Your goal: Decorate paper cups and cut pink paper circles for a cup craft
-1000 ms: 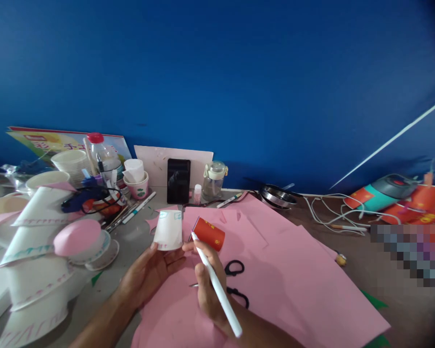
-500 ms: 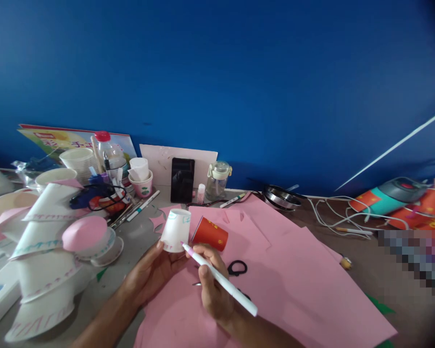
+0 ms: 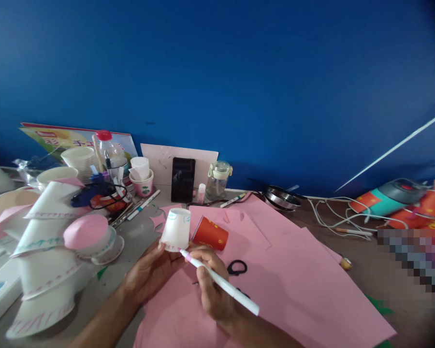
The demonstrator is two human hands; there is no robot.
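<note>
A white paper cup (image 3: 176,229), bottom side up, is held at its rim by my left hand (image 3: 150,270). Teal marks show near its top and small pink marks along its lower rim. My right hand (image 3: 213,285) grips a white marker (image 3: 226,286), its pink tip at the cup's lower edge. Just behind lies a red paper cup (image 3: 210,233) with yellow print, tipped on its side. Black-handled scissors (image 3: 237,267) rest on the pink paper (image 3: 293,285), partly hidden by my right hand.
At left stand stacked, cut paper cups (image 3: 47,270) with drawn edges. Along the blue wall are a pink cup (image 3: 142,184), a black phone (image 3: 183,180), a glass jar (image 3: 218,181) and a metal pan (image 3: 282,198). White cables (image 3: 326,212) and a teal-and-grey device (image 3: 393,195) lie at right.
The marker tip has shifted slightly left and down along the cup's rim. Both hands keep their hold, and the cup stays nearly in place.
</note>
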